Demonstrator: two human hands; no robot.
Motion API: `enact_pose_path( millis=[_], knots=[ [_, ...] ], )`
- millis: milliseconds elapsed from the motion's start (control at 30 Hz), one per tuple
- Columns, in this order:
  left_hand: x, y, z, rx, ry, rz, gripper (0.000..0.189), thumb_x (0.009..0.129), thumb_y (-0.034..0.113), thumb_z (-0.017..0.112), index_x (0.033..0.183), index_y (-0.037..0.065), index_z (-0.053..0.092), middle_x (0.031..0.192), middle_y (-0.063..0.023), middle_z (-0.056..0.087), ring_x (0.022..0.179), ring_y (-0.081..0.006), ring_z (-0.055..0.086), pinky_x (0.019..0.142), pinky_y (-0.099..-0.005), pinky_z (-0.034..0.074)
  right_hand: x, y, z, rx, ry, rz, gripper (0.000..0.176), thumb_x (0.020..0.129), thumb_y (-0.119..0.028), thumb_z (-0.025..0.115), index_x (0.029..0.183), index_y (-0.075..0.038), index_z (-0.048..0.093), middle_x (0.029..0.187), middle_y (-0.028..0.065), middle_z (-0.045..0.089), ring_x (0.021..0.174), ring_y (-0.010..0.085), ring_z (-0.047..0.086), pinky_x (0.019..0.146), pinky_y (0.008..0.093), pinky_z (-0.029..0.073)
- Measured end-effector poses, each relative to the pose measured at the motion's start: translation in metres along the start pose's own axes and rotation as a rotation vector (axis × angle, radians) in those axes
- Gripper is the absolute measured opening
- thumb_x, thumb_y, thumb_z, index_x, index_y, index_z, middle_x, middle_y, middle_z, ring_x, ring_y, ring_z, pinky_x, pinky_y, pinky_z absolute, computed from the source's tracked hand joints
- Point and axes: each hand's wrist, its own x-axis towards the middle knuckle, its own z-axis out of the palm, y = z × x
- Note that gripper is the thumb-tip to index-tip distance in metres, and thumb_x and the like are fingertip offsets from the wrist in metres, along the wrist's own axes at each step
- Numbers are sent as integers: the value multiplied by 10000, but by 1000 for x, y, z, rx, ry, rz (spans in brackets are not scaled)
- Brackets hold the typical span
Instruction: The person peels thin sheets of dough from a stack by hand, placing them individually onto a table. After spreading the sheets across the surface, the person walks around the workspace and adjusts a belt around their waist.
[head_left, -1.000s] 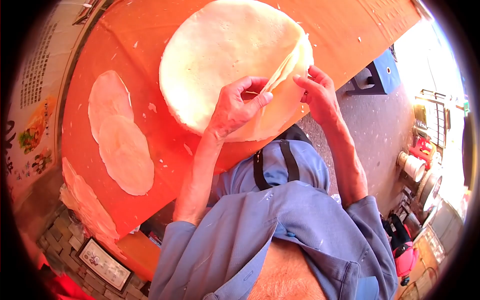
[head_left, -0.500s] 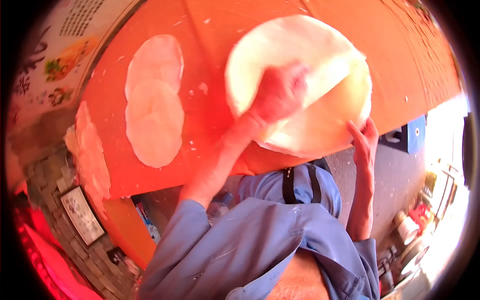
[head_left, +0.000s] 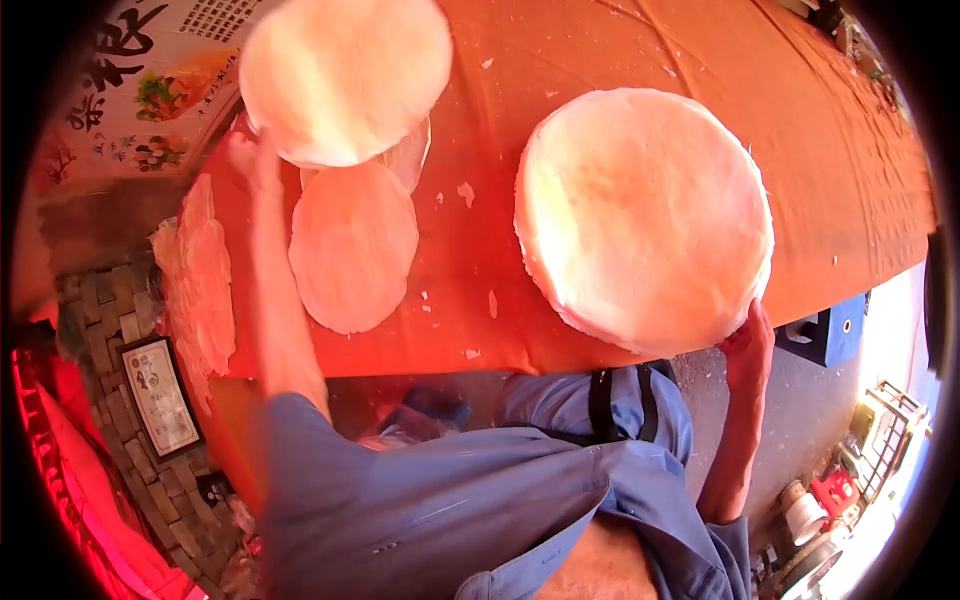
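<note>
My left hand (head_left: 256, 158), slightly blurred, is closed on the lower left edge of a thin round flatbread (head_left: 345, 80), raised above the left side of the table. Beneath it, two more thin flatbreads overlap on the cloth: the nearer flatbread (head_left: 355, 250) shows almost whole, while the farther flatbread (head_left: 412, 155) is mostly hidden. A large, pale round stack of flatbreads (head_left: 645, 220) rests to the right. At its lower right edge, my right hand (head_left: 750, 338) is closed with the fingers gripping the rim, partly out of sight.
An orange cloth (head_left: 480, 240) covers the table, dotted with small dough scraps. Thin pale sheets (head_left: 203, 285) hang over its left edge. A blue box (head_left: 832, 330) stands beyond the right edge. A framed print (head_left: 162, 395) is at lower left.
My left hand has moved from over the stack to the upper left, carrying a flatbread off it. My right hand stays at the stack's edge. The view has shifted slightly.
</note>
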Motion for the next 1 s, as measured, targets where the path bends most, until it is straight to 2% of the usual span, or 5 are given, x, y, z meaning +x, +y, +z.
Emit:
enact_pose_path(
  millis=[67, 167, 367, 767, 1000],
  knots=[
    [-48, -35, 37, -164, -174, 43, 213, 877, 70, 631, 1078, 10, 599, 969, -32, 631, 805, -120, 602, 728, -261, 524, -3, -1, 11, 2, 8, -45, 332, 1005, -324, 524, 1163, -41, 595, 840, 32, 677, 661, 96, 657, 571, 224, 533],
    [-214, 140, 119, -611, -796, -302, 226, 925, 137, 620, 1118, 22, 591, 939, -24, 627, 847, -132, 624, 728, -248, 531, -1, -9, 29, -42, -79, -137, 310, 1018, -311, 509, 1140, -43, 606, 814, 30, 672, 643, 91, 648, 562, 219, 524],
    [-364, 248, 193, -513, -1311, 38, 481, 795, 279, 772, 1146, -14, 624, 947, -130, 669, 883, -177, 642, 767, -327, 531, 7, -18, 57, -20, -120, -183, 281, 1019, -284, 515, 1122, -44, 620, 835, 51, 677, 661, 111, 659, 577, 231, 538],
    [-371, 230, 202, -707, -1382, -332, 338, 872, 151, 718, 1164, -3, 639, 997, -71, 683, 891, -137, 642, 801, -269, 536, -2, -14, 41, -127, -57, -154, 408, 954, -267, 620, 1253, -2, 536, 1065, 122, 669, 911, 192, 679, 709, 306, 572],
    [-378, 237, 199, -615, -1386, -90, 455, 820, 202, 782, 1176, -29, 617, 1096, -125, 665, 987, -180, 645, 874, -294, 524, 4, -10, 36, -13, -105, -156, 351, 938, -258, 654, 1162, 5, 590, 994, 95, 685, 819, 144, 674, 661, 271, 564]
  ],
)
